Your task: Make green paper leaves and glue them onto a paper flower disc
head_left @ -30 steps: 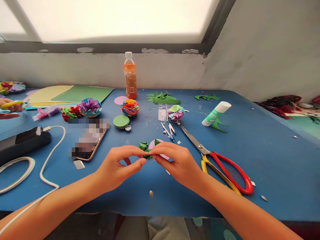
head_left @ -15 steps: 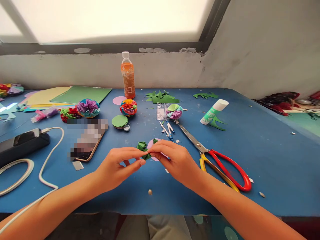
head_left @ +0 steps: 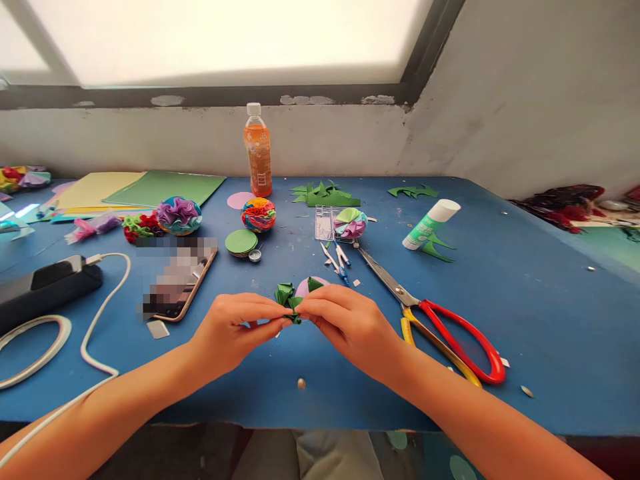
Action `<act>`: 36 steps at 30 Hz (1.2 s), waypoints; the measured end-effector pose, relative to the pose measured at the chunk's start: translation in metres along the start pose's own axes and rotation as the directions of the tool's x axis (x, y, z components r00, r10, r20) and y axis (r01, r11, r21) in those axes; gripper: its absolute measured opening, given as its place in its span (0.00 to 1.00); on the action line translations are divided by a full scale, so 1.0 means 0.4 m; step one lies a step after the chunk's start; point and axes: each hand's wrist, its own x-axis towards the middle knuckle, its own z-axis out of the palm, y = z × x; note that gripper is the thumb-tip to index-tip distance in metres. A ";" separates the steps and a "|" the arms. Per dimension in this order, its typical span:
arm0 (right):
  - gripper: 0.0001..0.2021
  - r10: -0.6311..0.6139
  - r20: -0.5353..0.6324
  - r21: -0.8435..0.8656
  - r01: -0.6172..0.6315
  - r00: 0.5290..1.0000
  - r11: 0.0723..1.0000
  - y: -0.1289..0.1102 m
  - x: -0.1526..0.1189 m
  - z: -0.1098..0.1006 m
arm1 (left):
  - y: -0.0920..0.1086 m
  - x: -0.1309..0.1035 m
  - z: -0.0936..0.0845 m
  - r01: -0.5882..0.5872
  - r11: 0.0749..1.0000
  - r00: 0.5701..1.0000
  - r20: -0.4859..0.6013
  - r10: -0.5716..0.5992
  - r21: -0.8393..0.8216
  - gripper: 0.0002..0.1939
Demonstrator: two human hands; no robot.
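My left hand (head_left: pixel 235 330) and my right hand (head_left: pixel 345 323) meet at the middle of the blue table (head_left: pixel 525 300). Both pinch a small crumpled green paper piece (head_left: pixel 289 297) between thumb and fingertips, just above the tabletop. A pale pink paper circle (head_left: pixel 305 287) lies right behind my fingers, partly hidden by them. Red-handled scissors (head_left: pixel 440 330) lie just right of my right hand, with a second yellow-handled pair beneath them.
A phone (head_left: pixel 177 280) and a black power bank (head_left: pixel 45 287) with a white cable lie to the left. Behind are paper balls (head_left: pixel 259 215), green paper discs (head_left: pixel 241 242), an orange drink bottle (head_left: pixel 259 152), a glue stick (head_left: pixel 431 225), green cuttings (head_left: pixel 325 195) and coloured sheets (head_left: pixel 130 190).
My hands stay together on the green piece, shifting only slightly. The view has tilted a little. The hand seen at the far left edge a second ago is gone.
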 end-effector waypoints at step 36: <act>0.07 0.304 0.232 0.036 -0.320 0.924 0.947 -0.019 -0.008 0.010 | -0.021 -0.010 0.008 -0.134 0.968 0.989 0.097 0.116 0.213 0.07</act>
